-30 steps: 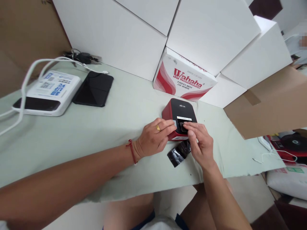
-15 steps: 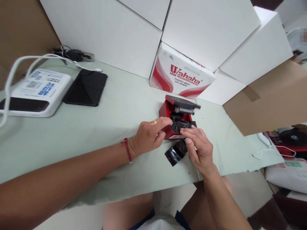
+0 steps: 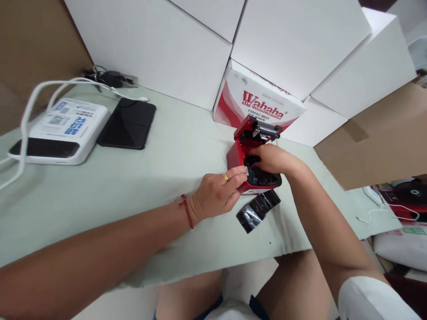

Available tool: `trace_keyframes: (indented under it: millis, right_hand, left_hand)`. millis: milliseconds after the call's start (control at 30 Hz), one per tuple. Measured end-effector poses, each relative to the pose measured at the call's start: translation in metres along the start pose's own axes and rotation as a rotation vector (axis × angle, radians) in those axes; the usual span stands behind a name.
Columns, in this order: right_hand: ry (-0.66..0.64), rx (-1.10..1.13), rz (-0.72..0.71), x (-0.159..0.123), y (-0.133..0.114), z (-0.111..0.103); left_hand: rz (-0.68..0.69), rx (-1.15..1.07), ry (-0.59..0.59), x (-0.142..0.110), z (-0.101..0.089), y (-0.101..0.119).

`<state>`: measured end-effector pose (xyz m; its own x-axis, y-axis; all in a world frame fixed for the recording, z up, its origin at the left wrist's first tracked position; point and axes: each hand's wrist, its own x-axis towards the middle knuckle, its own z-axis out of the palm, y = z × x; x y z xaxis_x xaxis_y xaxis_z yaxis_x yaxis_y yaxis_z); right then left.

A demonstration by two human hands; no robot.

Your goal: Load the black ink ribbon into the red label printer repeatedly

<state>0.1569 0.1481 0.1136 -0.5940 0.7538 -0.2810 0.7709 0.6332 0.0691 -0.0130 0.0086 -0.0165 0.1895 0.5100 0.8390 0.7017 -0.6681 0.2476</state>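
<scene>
A small red printer-like device (image 3: 234,156) stands on the table with its hinged lid (image 3: 258,129) raised and a black inside showing. My left hand (image 3: 222,189), with a gold ring and a red cord bracelet, is closed on the device's left front edge. From the right, my right hand (image 3: 271,158) reaches into the open compartment, fingers curled by a dark rounded part; the fingertips are hidden. A strip of shiny black film (image 3: 256,211) lies on the cloth just in front of the device.
Behind the device stands a red-and-white Wahaha box (image 3: 247,95) against stacked white boxes (image 3: 160,53). To the left lie a black phone (image 3: 128,123), a white device with a cable (image 3: 66,129) and keys (image 3: 111,79). A cardboard box (image 3: 376,138) stands at right.
My right hand has moved from the front edge into the compartment. The lid stands higher. My left hand now grips the front edge instead of pointing a finger inside.
</scene>
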Motion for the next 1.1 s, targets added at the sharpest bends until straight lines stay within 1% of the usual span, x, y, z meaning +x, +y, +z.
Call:
trace_keyframes:
  millis: [33, 100, 167, 233, 267, 333, 400, 433, 500, 567, 600, 667, 733, 800, 867, 933, 1033, 1100]
  right_hand:
    - [-0.042, -0.030, -0.006, 0.009, -0.002, 0.000]
    - [-0.058, -0.050, 0.003, 0.014, -0.007, -0.002]
    - [-0.007, -0.057, 0.021, 0.001, -0.009, -0.008]
    - [0.108, -0.013, 0.037, -0.028, -0.002, -0.021]
    - [0.161, 0.039, 0.038, -0.047, 0.006, -0.029]
    - [0.204, 0.133, 0.044, -0.087, 0.030, -0.041]
    - [0.195, 0.163, 0.078, -0.122, 0.062, -0.043]
    - [0.177, 0.158, 0.101, -0.135, 0.079, -0.039]
    - [0.066, 0.128, 0.154, -0.152, 0.108, -0.021]
    - [-0.048, 0.095, 0.208, -0.156, 0.125, 0.004]
    - [-0.088, 0.085, 0.234, -0.155, 0.128, 0.017]
    - [-0.114, 0.082, 0.279, -0.150, 0.125, 0.040]
    - [-0.087, 0.097, 0.309, -0.145, 0.114, 0.057]
    - [-0.006, 0.143, 0.333, -0.142, 0.097, 0.068]
    - [0.095, 0.240, 0.335, -0.139, 0.079, 0.075]
    - [0.138, 0.350, 0.317, -0.136, 0.060, 0.083]
    - [0.064, 0.428, 0.308, -0.130, 0.039, 0.092]
    - [0.028, 0.448, 0.291, -0.130, 0.033, 0.089]
  left_hand:
    - [0.006, -0.001, 0.008, 0.001, -0.001, 0.000]
    - [0.014, -0.005, 0.020, 0.001, -0.001, 0.001]
    - [0.007, -0.007, 0.008, 0.001, -0.001, 0.001]
    - [-0.009, -0.008, -0.015, 0.000, 0.000, 0.001]
    - [-0.014, -0.010, -0.024, -0.001, 0.001, 0.001]
    - [-0.022, -0.014, -0.032, -0.002, 0.002, 0.001]
    - [-0.024, -0.014, -0.032, -0.002, 0.001, 0.000]
    - [-0.023, -0.009, -0.032, -0.001, 0.001, 0.000]
    - [-0.008, 0.002, -0.026, 0.001, -0.001, 0.000]
    - [0.018, 0.010, -0.016, 0.003, -0.003, 0.001]
    - [0.029, 0.014, -0.013, 0.004, -0.004, 0.001]
    - [0.029, 0.023, -0.011, 0.005, -0.005, 0.001]
    - [0.013, 0.018, -0.020, 0.004, -0.006, 0.001]
    - [0.012, 0.003, -0.037, 0.004, -0.007, 0.000]
    - [0.018, -0.004, -0.052, 0.004, -0.008, -0.001]
    - [0.021, 0.000, -0.058, 0.004, -0.009, -0.001]
    - [0.029, 0.003, -0.047, 0.005, -0.009, -0.001]
    - [0.043, -0.001, -0.028, 0.004, -0.008, -0.001]
